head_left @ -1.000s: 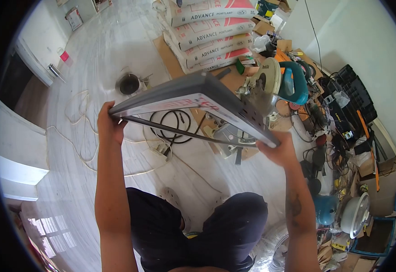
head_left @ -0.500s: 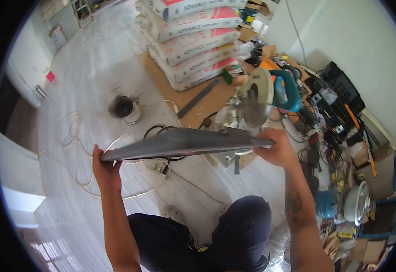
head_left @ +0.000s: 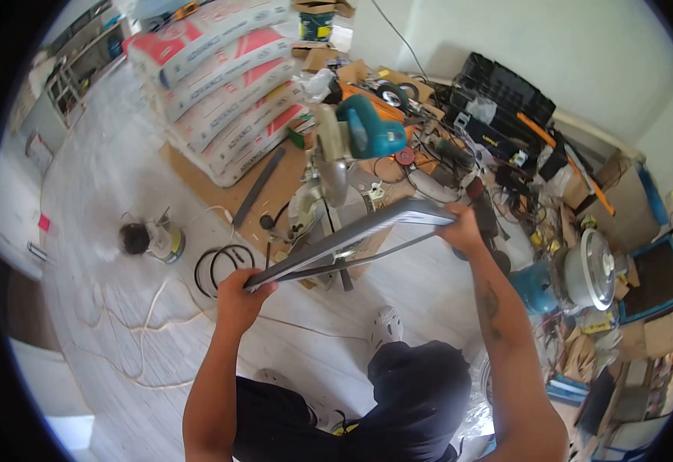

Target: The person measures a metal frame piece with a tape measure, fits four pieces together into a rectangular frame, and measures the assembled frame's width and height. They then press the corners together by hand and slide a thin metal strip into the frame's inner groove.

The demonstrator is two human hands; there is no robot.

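Note:
I hold a dark grey metal frame (head_left: 328, 242) of joined bars out in front of me, above the floor. My left hand (head_left: 241, 299) is closed round its lower left corner. At the upper right end, my right hand (head_left: 461, 229) grips it where the bars meet. The frame slants up from left to right, and a gap shows between its thick bar and a thinner one. Just beyond it stands a miter saw (head_left: 332, 169) with a teal motor housing (head_left: 375, 132), its base partly hidden behind the frame.
Stacked cement bags (head_left: 232, 96) stand on a brown board beside a loose grey bar (head_left: 259, 186). A can (head_left: 168, 242), a black cable coil (head_left: 224, 269) and a pale cord (head_left: 150, 327) lie to the left. Tools and boxes clutter the right, near a lidded pot (head_left: 589, 269).
My view has swung right, and I have stepped or turned toward the saw. The frame has tilted from nearly level and edge-on to slanting, its right end higher and its gap now showing.

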